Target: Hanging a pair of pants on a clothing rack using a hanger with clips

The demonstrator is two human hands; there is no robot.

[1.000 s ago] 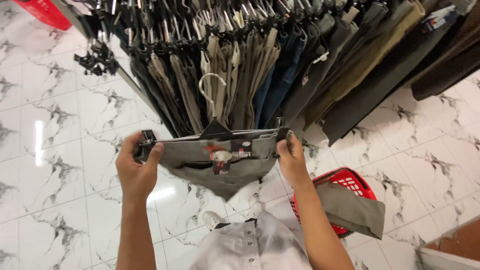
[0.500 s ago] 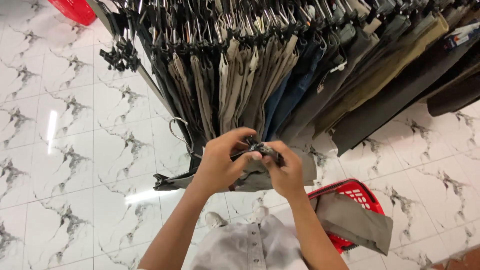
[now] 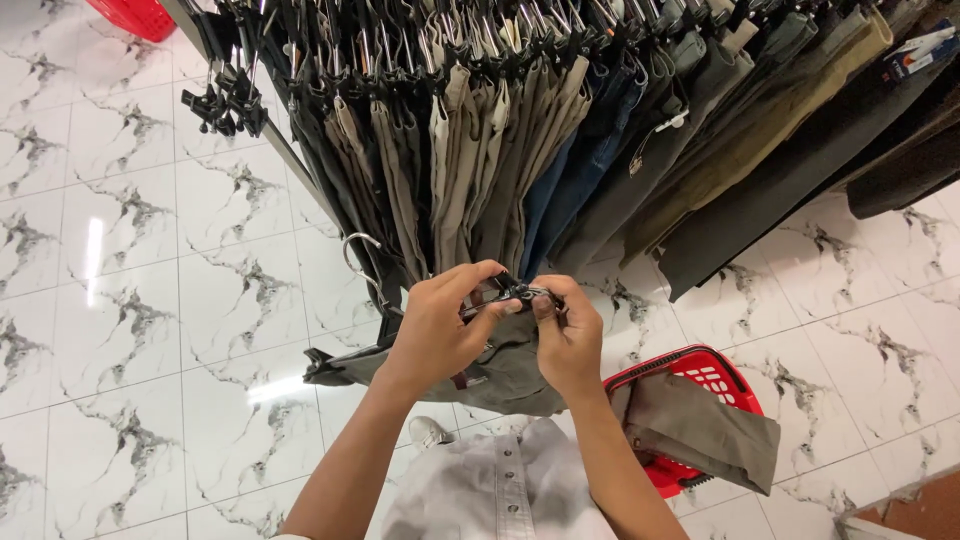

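- Here, left hand (image 3: 440,335) and right hand (image 3: 565,335) meet, both pinching a black clip hanger (image 3: 505,293) carrying grey trousers (image 3: 500,370).
- Just beyond, the crowded trouser rack (image 3: 480,130).
- Right: red basket (image 3: 725,375); marble floor (image 3: 130,300) open leftward.

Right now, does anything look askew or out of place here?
Mildly. The trousers hang bunched and tilted on their hanger, and folded trousers spill over the red basket's rim. The rack looks orderly.

A far rack of hanging trousers (image 3: 520,130) in khaki, grey and navy spans the white marble-patterned floor (image 3: 120,330), with a red basket (image 3: 735,375) holding folded olive cloth (image 3: 700,430) near right, another red basket (image 3: 135,15) far left.
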